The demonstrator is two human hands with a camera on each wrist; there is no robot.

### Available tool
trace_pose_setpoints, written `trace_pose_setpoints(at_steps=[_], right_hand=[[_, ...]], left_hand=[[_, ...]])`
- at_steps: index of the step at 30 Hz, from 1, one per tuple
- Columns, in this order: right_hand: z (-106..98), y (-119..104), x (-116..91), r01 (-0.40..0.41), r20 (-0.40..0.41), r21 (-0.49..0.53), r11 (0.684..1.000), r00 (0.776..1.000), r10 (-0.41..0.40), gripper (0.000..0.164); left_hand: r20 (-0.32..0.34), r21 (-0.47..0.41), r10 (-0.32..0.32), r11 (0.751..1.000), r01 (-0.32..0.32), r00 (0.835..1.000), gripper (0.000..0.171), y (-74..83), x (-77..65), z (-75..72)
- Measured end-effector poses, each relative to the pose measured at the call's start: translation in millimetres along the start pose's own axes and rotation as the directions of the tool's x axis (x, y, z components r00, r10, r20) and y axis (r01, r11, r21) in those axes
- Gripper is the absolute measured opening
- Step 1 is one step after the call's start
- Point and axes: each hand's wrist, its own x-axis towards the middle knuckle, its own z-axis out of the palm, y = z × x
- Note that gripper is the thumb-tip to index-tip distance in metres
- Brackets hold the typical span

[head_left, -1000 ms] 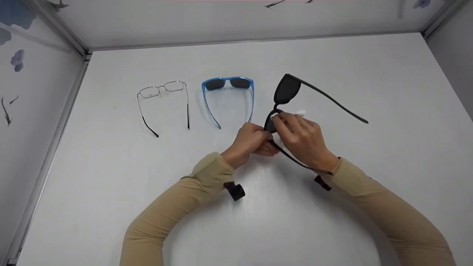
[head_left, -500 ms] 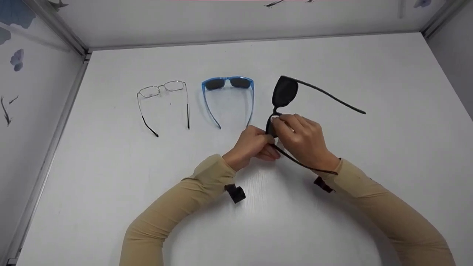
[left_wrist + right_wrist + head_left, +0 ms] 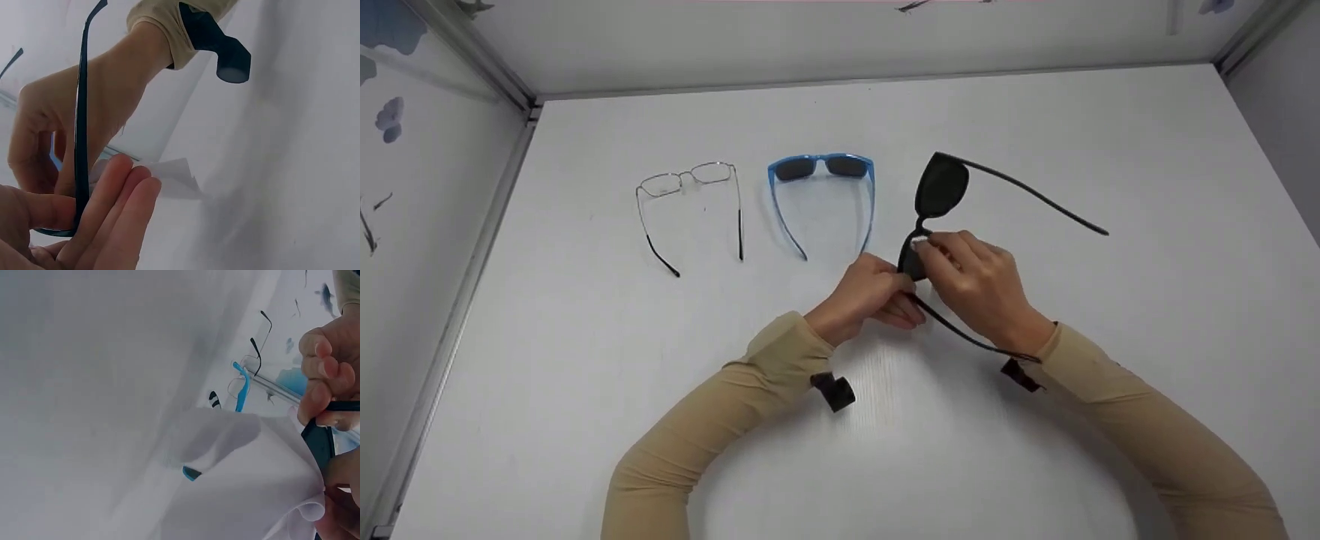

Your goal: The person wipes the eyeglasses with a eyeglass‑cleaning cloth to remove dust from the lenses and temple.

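Note:
A pair of black sunglasses (image 3: 942, 187) is held above the white table, turned on end with both temples pointing right. My left hand (image 3: 874, 289) pinches its near corner by the hinge, between thumb and fingers. In the left wrist view the near temple (image 3: 82, 124) rises from that grip. My right hand (image 3: 979, 281) pinches a white cloth (image 3: 242, 478) against the nearer lens (image 3: 913, 264), which the fingers partly cover. Much of the cloth hangs below the right hand, as the right wrist view shows; only a scrap is visible from the head.
Left of the hands, blue-framed sunglasses (image 3: 820, 159) lie on the white table (image 3: 547, 360) with temples unfolded toward me. Farther left are thin metal-framed eyeglasses (image 3: 684, 178), also unfolded. Pale walls border the table at the back and sides.
The black sunglasses have tilted slightly, and their far temple tip has shifted a little away from me. The cloth edge formerly showing beyond my right fingers is out of sight. Both hands keep their holds.

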Motion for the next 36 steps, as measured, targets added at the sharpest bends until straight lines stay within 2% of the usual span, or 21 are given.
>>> trace_pose_setpoints(at_steps=[4,6,7,9,11,13,16,18,21,25,28,31,36], right_hand=[[-1.7,-0.2,-0.7,0.016,0.078,0.175,0.984,0.997,-0.03,0.012],[-4.7,1.6,-2.1,0.031,0.133,0.207,0.978,0.989,-0.059,0.012],[-5.8,2.6,-2.9,0.046,0.151,0.184,0.982,0.986,-0.074,0.011],[-7.2,4.3,-3.6,0.066,0.135,0.094,0.993,0.988,-0.079,0.011],[-6.9,4.5,-2.7,0.073,0.082,-0.023,0.997,0.994,-0.071,0.01],[-5.1,3.1,-1.2,0.065,0.011,-0.095,0.993,0.998,-0.064,0.01],[-2.7,-0.8,1.8,0.06,-0.039,-0.049,0.997,0.997,-0.062,0.008],[-2.9,-2.5,2.9,0.075,-0.013,0.034,0.997,0.997,-0.075,0.008],[-5.9,-1.1,4.1,0.095,0.084,0.132,0.987,0.991,-0.106,0.009],[-14.5,4.7,4.5,0.135,0.217,0.138,0.981,0.962,-0.163,0.01],[-22.0,7.8,5.3,0.15,0.28,0.134,0.98,0.942,-0.182,0.011],[-29.1,10.9,7.5,0.14,0.3,0.138,0.981,0.937,-0.176,0.014],[-43.0,19.1,12.7,0.073,0.276,0.126,0.989,0.955,-0.106,0.018]], left_hand=[[0.014,-0.038,0.006,0.999,-0.006,1.0,0.025,0.8,-2.1,-2.5],[0.014,-0.041,0.007,0.999,-0.007,1.0,0.025,1.8,-4.1,-6.0],[0.009,-0.034,0.007,0.999,-0.007,1.0,0.024,2.3,-4.8,-7.6],[0.008,-0.019,0.003,1.0,-0.003,1.0,0.024,3.0,-5.4,-9.7],[0.013,-0.006,-0.001,1.0,0.001,1.0,0.024,4.5,-5.8,-9.2],[0.015,0.0,0.001,1.0,-0.001,1.0,0.025,6.1,-5.8,-7.2],[0.019,0.002,0.011,1.0,-0.011,1.0,0.026,7.5,-5.6,-3.7],[0.012,0.001,0.019,1.0,-0.019,1.0,0.026,7.6,-5.2,-3.0],[-0.005,0.007,0.023,1.0,-0.023,1.0,0.024,6.9,-4.8,-4.6],[-0.015,0.029,0.024,0.999,-0.024,1.0,0.024,5.5,-3.7,-8.1],[-0.013,0.029,0.023,0.999,-0.022,1.0,0.026,4.4,-2.3,-10.7],[-0.012,0.006,0.018,1.0,-0.018,1.0,0.026,2.8,-1.8,-14.1],[0.01,-0.05,0.004,0.999,-0.004,1.0,0.027,-1.1,-3.7,-20.6]])
